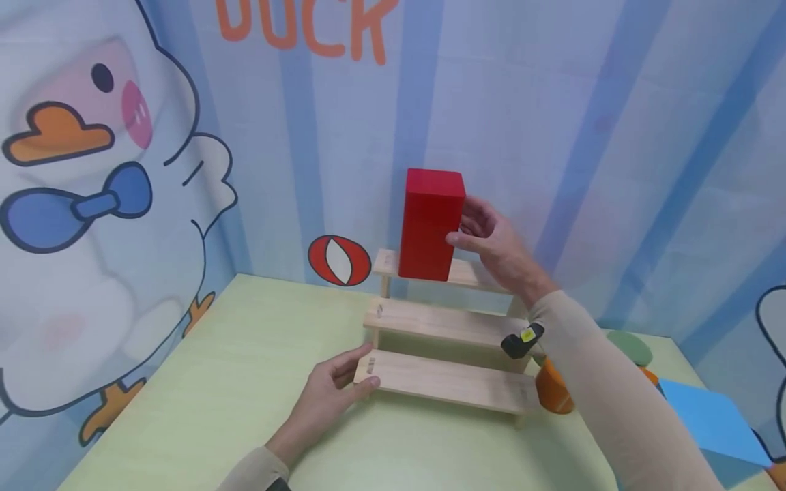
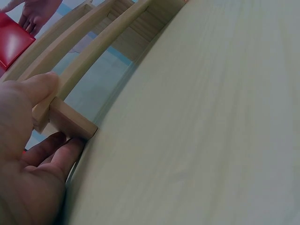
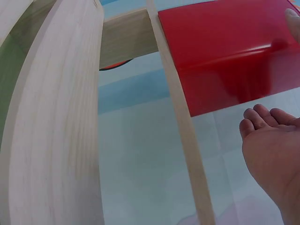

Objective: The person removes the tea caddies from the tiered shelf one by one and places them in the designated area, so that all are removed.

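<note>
A tall red box (image 1: 432, 228) stands upright on the top step of a three-step wooden shelf (image 1: 442, 322). Beside its right edge is my right hand (image 1: 500, 249), fingers loosely bent and thumb in front of the box face. In the right wrist view the fingertips (image 3: 260, 112) show a small gap from the red box (image 3: 229, 56); thumb contact cannot be told. My left hand (image 1: 328, 392) grips the left end of the lowest step. The left wrist view shows its thumb (image 2: 42, 86) on the plank and its fingers bent by the end support (image 2: 70, 119).
Right of the shelf stand an orange cup-like object (image 1: 552, 389) and a light blue box (image 1: 712, 419), partly behind my right forearm. A green disc (image 1: 630, 348) lies farther back. A printed cloth backdrop (image 1: 510, 102) rises behind the pale green table (image 1: 245, 354).
</note>
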### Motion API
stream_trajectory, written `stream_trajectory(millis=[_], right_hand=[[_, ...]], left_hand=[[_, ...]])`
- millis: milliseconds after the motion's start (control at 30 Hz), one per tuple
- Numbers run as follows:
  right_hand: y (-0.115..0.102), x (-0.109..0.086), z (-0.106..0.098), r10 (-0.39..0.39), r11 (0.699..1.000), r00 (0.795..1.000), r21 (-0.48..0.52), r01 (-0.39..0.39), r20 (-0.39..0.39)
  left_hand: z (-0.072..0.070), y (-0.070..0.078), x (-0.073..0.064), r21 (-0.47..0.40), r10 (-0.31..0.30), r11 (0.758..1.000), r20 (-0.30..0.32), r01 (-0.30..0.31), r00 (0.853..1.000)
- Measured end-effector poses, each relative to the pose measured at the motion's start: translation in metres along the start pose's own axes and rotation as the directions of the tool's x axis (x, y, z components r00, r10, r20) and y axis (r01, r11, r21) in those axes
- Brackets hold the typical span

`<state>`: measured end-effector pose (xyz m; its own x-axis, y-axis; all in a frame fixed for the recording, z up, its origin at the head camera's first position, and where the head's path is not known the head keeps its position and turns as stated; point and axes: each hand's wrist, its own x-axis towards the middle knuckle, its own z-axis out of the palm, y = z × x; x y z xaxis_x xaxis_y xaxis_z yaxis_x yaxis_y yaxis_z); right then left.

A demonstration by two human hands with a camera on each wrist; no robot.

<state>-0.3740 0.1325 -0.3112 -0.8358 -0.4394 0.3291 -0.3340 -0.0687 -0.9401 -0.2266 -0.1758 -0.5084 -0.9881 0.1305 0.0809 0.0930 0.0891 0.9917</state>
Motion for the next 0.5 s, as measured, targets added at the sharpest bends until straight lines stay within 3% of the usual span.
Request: stream_trajectory(millis=[500], right_hand=[[0.011, 0.012, 0.014, 0.013, 1.000, 1.000, -0.026, -0.012, 0.019]], left_hand=[[-0.002, 0.000, -0.001, 0.013, 0.003, 1.000, 0.005, -0.003, 1.000]])
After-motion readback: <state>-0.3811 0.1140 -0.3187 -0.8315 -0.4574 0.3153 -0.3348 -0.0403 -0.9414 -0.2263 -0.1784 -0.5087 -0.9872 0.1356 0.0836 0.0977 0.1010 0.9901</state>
